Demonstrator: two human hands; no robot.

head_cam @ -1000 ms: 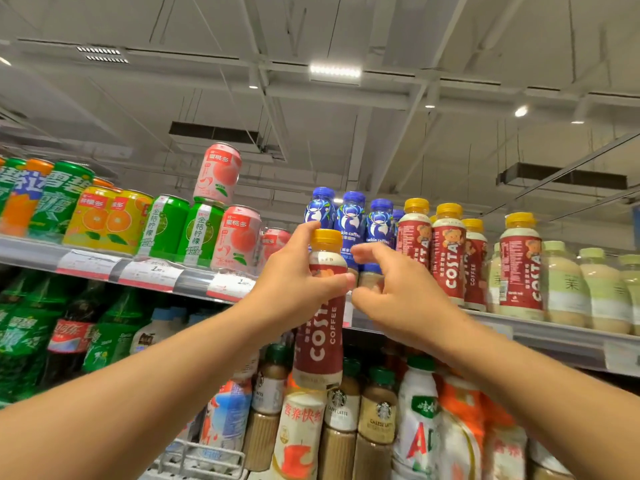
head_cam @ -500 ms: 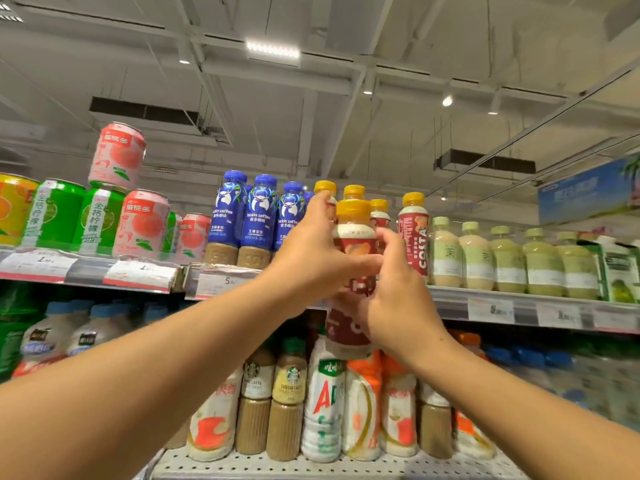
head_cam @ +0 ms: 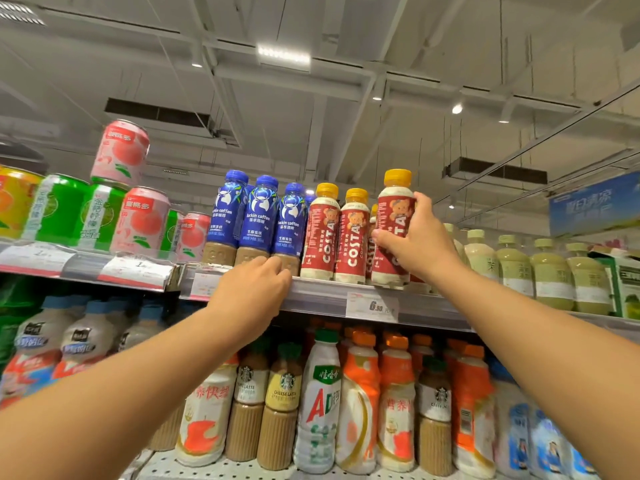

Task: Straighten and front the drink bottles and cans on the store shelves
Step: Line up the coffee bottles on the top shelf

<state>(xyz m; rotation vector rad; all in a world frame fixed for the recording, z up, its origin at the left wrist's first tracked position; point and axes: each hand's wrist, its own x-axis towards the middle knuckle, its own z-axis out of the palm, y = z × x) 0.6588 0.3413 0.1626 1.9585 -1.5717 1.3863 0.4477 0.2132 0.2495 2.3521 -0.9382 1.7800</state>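
Under grey ceiling [head_cam: 346,36]: right hand [head_cam: 420,239] grips Costa bottle [head_cam: 393,233]; left hand [head_cam: 258,292] curled on shelf edge [head_cam: 322,296].

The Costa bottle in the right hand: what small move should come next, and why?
Probably lower it and let go. The right hand grips the Costa bottle so its cap stands higher than the two Costa bottles beside it, with its base at the shelf edge.

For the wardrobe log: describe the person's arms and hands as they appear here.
Both forearms are bare as far as the picture shows, with no sleeve in view. The left hand and right hand wear no gloves, and no rings, watch or bracelet show. Nothing marks either arm.
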